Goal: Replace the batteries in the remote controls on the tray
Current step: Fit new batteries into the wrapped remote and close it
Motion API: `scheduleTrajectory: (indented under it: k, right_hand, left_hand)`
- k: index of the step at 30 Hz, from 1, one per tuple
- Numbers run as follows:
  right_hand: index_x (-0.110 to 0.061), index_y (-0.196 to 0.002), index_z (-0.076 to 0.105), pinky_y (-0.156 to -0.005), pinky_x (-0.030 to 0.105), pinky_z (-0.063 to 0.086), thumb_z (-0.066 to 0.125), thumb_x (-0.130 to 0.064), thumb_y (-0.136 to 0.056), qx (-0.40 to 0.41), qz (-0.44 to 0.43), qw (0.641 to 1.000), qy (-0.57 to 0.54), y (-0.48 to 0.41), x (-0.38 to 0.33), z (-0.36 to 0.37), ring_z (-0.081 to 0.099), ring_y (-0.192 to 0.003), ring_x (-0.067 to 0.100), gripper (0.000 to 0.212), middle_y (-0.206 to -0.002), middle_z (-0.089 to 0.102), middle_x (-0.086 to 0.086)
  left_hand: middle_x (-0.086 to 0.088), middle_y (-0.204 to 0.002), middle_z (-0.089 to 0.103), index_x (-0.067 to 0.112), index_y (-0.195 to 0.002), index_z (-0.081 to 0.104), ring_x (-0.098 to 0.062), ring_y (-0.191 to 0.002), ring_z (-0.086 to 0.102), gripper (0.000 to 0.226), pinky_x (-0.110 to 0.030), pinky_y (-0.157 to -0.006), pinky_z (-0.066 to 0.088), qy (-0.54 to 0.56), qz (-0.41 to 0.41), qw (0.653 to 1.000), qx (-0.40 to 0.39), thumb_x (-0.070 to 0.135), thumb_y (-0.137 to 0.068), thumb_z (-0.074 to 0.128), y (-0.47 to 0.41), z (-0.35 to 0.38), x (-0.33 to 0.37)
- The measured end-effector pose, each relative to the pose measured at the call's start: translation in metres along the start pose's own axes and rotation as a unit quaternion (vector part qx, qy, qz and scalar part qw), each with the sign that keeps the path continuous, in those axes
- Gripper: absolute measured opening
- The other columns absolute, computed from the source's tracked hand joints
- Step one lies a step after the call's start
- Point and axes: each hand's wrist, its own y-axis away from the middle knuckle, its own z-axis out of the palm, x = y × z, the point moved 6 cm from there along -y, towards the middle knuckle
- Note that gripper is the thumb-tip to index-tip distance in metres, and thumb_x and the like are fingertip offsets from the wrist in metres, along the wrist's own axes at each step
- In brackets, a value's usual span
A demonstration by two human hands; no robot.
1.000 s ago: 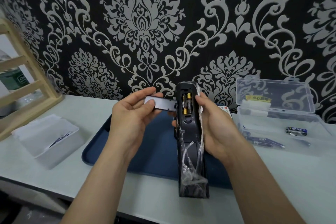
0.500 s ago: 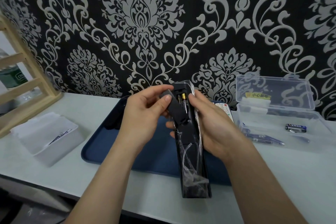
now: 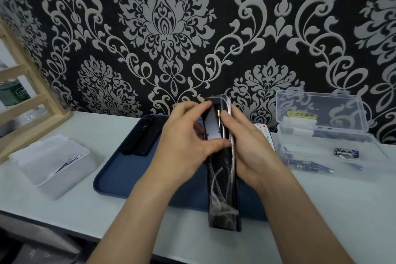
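My right hand (image 3: 248, 148) grips a long black remote (image 3: 224, 188) wrapped in clear plastic, held upright above the blue tray (image 3: 120, 180). My left hand (image 3: 188, 141) pinches the battery cover (image 3: 211, 122) between thumb and fingers and holds it tilted over the open compartment. A gold battery tip (image 3: 219, 113) still shows beside the cover. Two black remotes (image 3: 141, 137) lie at the tray's back left. A white remote (image 3: 264, 133) peeks out behind my right hand.
An open clear plastic box (image 3: 321, 135) at the right holds several blue batteries (image 3: 346, 153). A white lidless box (image 3: 51, 163) sits at the left on the pale table (image 3: 334, 210). A wooden rack (image 3: 27, 100) stands at the far left against the patterned wall.
My left hand has carried the battery cover from the left of the remote onto the open compartment, so it now hides most of the batteries. The remote stays in my right hand.
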Motion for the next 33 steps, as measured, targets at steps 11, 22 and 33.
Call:
scheduleTrajectory:
  k: [11, 22, 33]
  right_hand:
    - [-0.026, -0.122, 0.064, -0.084, 0.037, 0.059, 0.045, -0.023, -0.103, 0.026, -0.012, 1.0, -0.008, 0.0, -0.004, -0.005, 0.071, -0.102, 0.023, 0.028, -0.112, 0.074, 0.006]
    - [-0.034, -0.117, 0.064, -0.078, 0.031, 0.06, 0.041, -0.027, -0.105, 0.014, -0.023, 0.999, 0.042, 0.005, -0.007, 0.001, 0.072, -0.097, 0.017, 0.027, -0.106, 0.075, -0.002]
    - [-0.047, -0.125, 0.052, -0.099, 0.02, 0.044, 0.042, -0.043, -0.102, 0.067, -0.056, 0.991, 0.099, 0.009, -0.013, -0.003, 0.057, -0.109, -0.008, 0.025, -0.108, 0.06, -0.031]
  left_hand:
    - [0.005, -0.141, 0.053, 0.02, -0.131, 0.058, -0.007, -0.126, 0.051, 0.076, -0.035, -0.107, 0.043, -0.052, 0.076, 0.996, 0.001, 0.041, -0.062, 0.083, 0.005, 0.002, 0.007]
    - [0.01, -0.133, 0.058, 0.022, -0.128, 0.061, -0.015, -0.111, 0.051, 0.071, -0.027, -0.096, 0.044, -0.209, 0.142, 0.966, 0.051, 0.068, -0.076, 0.05, 0.004, 0.0, 0.008]
    - [0.007, -0.149, 0.042, 0.019, -0.145, 0.041, -0.01, -0.124, 0.037, 0.068, -0.03, -0.107, 0.037, -0.226, 0.135, 0.964, -0.043, 0.059, -0.09, 0.033, 0.008, 0.014, 0.013]
